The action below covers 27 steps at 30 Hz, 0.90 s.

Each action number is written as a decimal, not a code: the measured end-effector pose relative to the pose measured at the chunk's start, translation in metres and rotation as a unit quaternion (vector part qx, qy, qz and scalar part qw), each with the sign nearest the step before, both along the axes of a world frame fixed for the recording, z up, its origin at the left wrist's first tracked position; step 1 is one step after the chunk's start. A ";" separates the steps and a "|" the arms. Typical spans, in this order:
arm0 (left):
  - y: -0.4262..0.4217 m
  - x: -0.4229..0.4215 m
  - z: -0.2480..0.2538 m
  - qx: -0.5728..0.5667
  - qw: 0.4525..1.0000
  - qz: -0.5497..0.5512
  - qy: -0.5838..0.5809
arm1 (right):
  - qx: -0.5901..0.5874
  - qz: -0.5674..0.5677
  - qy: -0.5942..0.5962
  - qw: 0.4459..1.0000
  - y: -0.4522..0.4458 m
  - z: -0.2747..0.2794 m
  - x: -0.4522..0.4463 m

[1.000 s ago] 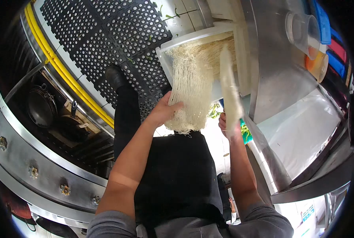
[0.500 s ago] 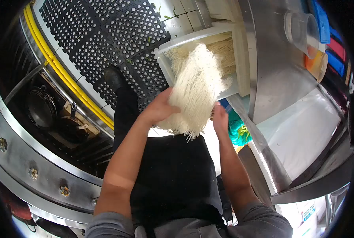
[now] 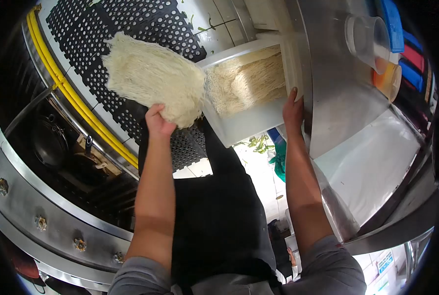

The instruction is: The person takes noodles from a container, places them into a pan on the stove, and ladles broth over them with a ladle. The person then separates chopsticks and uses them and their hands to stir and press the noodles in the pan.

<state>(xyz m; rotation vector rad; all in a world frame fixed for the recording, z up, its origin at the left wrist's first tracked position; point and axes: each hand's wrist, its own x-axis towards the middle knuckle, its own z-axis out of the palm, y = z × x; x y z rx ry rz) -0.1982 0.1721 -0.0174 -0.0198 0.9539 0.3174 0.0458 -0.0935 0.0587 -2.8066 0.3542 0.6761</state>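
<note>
My left hand [image 3: 160, 122] is closed on the near edge of a large sheet-like bundle of pale dried noodles [image 3: 148, 76], its thumb on top. The bundle is held out over the floor mat, left of a white plastic drawer [image 3: 244, 132]. More noodles [image 3: 249, 83] lie inside that drawer. My right hand [image 3: 293, 113] is at the drawer's right end, beside the steel counter edge, thumb pointing up. Its other fingers are mostly hidden, so its grip does not show.
A steel counter [image 3: 337, 78] on the right bears a clear plastic tub [image 3: 369, 39] and an orange-filled container [image 3: 387, 81]. At left are a stove front [image 3: 57, 221] with knobs and yellow pipes [image 3: 82, 110]. A perforated black mat [image 3: 131, 19] covers the floor. Green scraps [image 3: 260, 143] lie on tiles.
The noodle bundle has swung left from above the drawer, held by my left hand. My right hand has left the bundle's side and moved up and right to the drawer's end.
</note>
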 end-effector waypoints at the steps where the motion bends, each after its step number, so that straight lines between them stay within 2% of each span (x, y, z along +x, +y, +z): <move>1: -0.010 0.011 -0.007 -0.006 1.000 0.021 -0.018 | -0.001 0.000 -0.002 1.000 0.004 0.000 0.000; 4: -0.045 0.039 -0.027 0.002 0.996 0.086 0.002 | 0.043 0.012 -0.057 0.997 0.008 -0.005 -0.005; 6: -0.056 0.046 -0.037 0.027 0.995 0.091 0.014 | 0.053 0.059 -0.093 0.992 0.006 -0.007 -0.006; 8: -0.072 0.059 -0.041 -0.030 0.987 0.140 -0.071 | 0.046 0.048 -0.073 0.995 0.007 -0.006 -0.007; 10: -0.094 0.098 -0.033 -0.055 0.988 0.135 -0.058 | 0.042 0.039 -0.059 0.997 0.001 -0.012 -0.002; 11: -0.107 0.123 -0.025 -0.077 0.989 0.122 -0.041 | 0.030 0.073 -0.100 0.992 -0.013 -0.025 -0.005; 12: -0.117 0.151 -0.016 -0.107 0.984 0.122 -0.075 | 0.017 0.106 -0.140 0.984 -0.021 -0.032 -0.005; 13: -0.129 0.178 -0.012 -0.135 0.978 0.119 -0.107 | 0.050 0.158 -0.232 0.959 -0.013 -0.027 -0.004; 14: -0.146 0.200 -0.025 -0.159 0.976 0.110 -0.099 | 0.051 0.159 -0.233 0.958 -0.015 -0.027 -0.004; 15: -0.158 0.213 -0.040 -0.187 0.971 0.084 -0.124 | 0.053 0.125 -0.182 0.974 -0.018 -0.028 -0.004; 16: -0.153 0.214 -0.032 -0.187 0.971 0.087 -0.122 | 0.054 0.093 -0.127 0.986 -0.024 -0.027 -0.006; 17: -0.146 0.216 -0.022 -0.183 0.969 0.063 -0.156 | 0.056 0.097 -0.123 0.986 -0.027 -0.026 -0.006; 18: -0.134 0.217 -0.010 -0.175 0.965 0.036 -0.191 | -0.002 0.089 -0.095 0.991 -0.029 -0.025 -0.008; 19: -0.119 0.198 0.003 -0.174 0.979 -0.011 -0.109 | -0.052 0.082 -0.069 0.993 -0.026 -0.026 -0.008; 20: -0.100 0.176 0.020 -0.124 0.988 -0.042 -0.077 | -0.033 0.084 -0.069 0.994 -0.021 -0.025 -0.007; 21: -0.087 0.152 0.022 -0.122 0.985 -0.019 -0.121 | -0.013 0.090 -0.058 0.994 -0.019 -0.023 -0.005; 22: -0.068 0.126 0.034 -0.098 0.989 -0.033 -0.101 | 0.009 0.095 -0.048 0.994 -0.016 -0.019 -0.004; 23: -0.051 0.098 0.038 -0.066 0.980 -0.009 -0.188 | -0.033 0.097 -0.008 0.995 -0.011 -0.012 -0.002; 24: -0.031 0.069 0.060 -0.055 0.994 -0.047 -0.083 | -0.075 0.105 0.030 0.991 -0.005 -0.005 0.001; 25: -0.014 0.040 0.075 -0.066 0.993 -0.086 -0.035 | -0.057 0.112 0.029 0.992 -0.004 -0.009 -0.008; 27: 0.025 0.005 0.132 0.009 0.986 -0.164 -0.014 | -0.029 0.234 -0.152 0.960 0.009 -0.018 -0.026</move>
